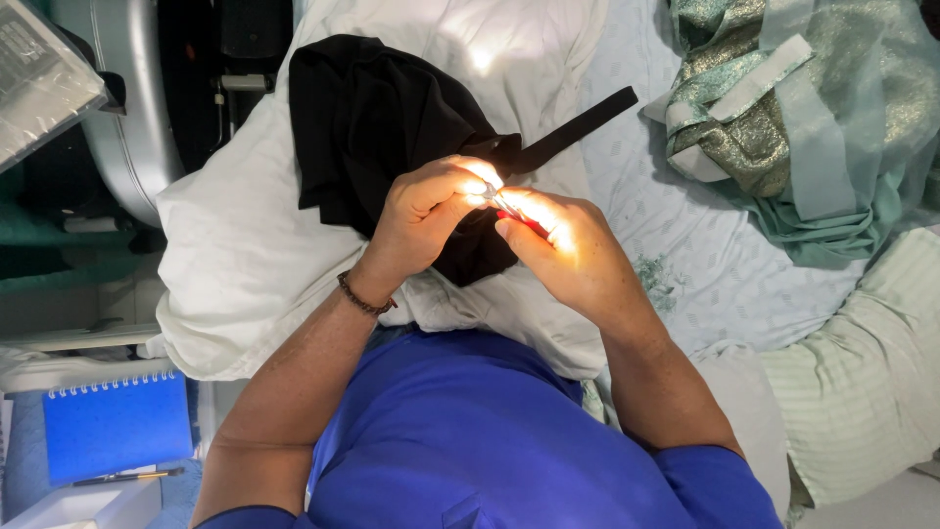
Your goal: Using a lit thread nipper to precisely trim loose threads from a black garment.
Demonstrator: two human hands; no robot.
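Note:
My left hand (426, 216), with a beaded bracelet on its wrist, is curled and pinches the shiny metal end of a small tool (501, 202). My right hand (568, 250) meets it fingertip to fingertip and grips the tool's red part (526, 224). Strong light washes out the fingertips, so the exact kind of tool is unclear. Both hands hover just above a black garment (377, 127), which lies crumpled on a white pillow (245, 255). A black strap (578, 125) runs out from the garment to the right.
A green and gold shiny fabric pile (783, 118) lies at the upper right on a pale patterned sheet (685, 245). A pale green striped cushion (862, 382) is at lower right. A blue spiral notebook (116, 423) and pen (127, 477) sit lower left. A grey suitcase (127, 98) stands upper left.

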